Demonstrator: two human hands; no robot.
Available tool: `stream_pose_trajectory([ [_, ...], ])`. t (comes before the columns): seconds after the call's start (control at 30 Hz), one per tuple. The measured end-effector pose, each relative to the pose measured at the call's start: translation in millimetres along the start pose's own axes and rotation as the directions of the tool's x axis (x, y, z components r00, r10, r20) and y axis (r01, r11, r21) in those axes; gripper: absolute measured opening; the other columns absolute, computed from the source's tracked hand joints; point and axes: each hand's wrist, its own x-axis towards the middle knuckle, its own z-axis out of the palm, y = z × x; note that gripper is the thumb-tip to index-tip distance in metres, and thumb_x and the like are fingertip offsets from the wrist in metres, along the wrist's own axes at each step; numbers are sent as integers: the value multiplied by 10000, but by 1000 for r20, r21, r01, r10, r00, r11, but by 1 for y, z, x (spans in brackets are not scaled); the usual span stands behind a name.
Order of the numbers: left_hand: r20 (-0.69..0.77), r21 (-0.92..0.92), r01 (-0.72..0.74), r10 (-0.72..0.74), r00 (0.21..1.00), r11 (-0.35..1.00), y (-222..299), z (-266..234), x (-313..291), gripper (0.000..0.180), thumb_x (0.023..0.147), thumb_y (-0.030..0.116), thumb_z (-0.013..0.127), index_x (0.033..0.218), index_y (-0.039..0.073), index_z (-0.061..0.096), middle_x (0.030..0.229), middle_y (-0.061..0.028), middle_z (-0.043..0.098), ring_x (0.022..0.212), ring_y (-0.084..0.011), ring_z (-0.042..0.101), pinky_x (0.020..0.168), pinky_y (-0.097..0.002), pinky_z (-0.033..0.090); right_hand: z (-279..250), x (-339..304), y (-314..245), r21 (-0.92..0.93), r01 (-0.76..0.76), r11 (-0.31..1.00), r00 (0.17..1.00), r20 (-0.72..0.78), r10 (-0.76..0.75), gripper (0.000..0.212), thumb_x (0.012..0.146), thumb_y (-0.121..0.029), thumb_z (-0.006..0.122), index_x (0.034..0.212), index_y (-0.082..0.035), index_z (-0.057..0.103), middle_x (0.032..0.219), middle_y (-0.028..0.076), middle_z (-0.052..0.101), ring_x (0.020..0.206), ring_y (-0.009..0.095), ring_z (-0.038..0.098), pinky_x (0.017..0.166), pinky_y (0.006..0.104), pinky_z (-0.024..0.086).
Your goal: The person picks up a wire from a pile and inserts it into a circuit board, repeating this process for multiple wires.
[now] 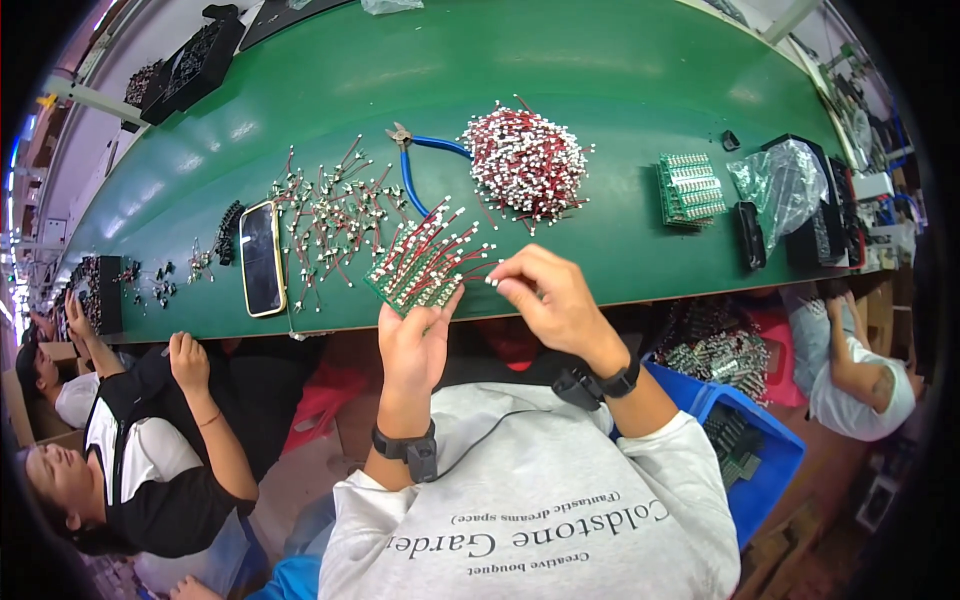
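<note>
My left hand (415,345) is closed on the lower edge of a green circuit board panel (432,294), held tilted over the table's near edge. Rows of short red and black wires with white plugs stick up from the panel. Just to its right, my right hand (556,300) pinches a wire lead (490,281) with a white plug at its end. Whether that lead is joined to the panel is too small to tell. Beyond the panel lie blue-handled cutters (407,175) with their jaws apart and a heap of wire leads (528,160).
On the green table (620,70), small boards with wires (335,215) lie scattered left of the panel, beside a phone (262,262). A board stack (690,190), plastic bag (785,185) and black case (748,236) are at right. A blue bin (775,485) stands below; co-workers sit on both sides.
</note>
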Motion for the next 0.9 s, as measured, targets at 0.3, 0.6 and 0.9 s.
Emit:
stream_pose_trajectory([
  [0.3,36,2,-22,22,999,1000,-6,0,2,543,799,-123,421,1331,-20,471,1266,-156,598,1164,-279,608,1043,-464,491,31,-7,-22,221,-211,952,958,243,156,118,933,-61,643,937,40,582,821,77,624,705,105,583,637,263,491],
  [0.6,-142,26,-30,33,989,999,-9,-1,4,354,884,-86,519,1230,-16,544,1129,-132,651,958,-228,682,796,-356,597,53,-10,-8,207,-176,962,982,100,158,75,926,-20,633,966,37,607,843,16,616,718,38,541,615,224,464],
  [0.9,-158,79,-44,56,986,996,-6,6,3,326,934,22,535,1260,15,519,1124,-130,652,960,-222,679,733,-341,600,62,7,-4,40,-14,999,998,-56,16,74,870,3,647,916,54,620,795,100,616,605,129,577,556,280,469],
])
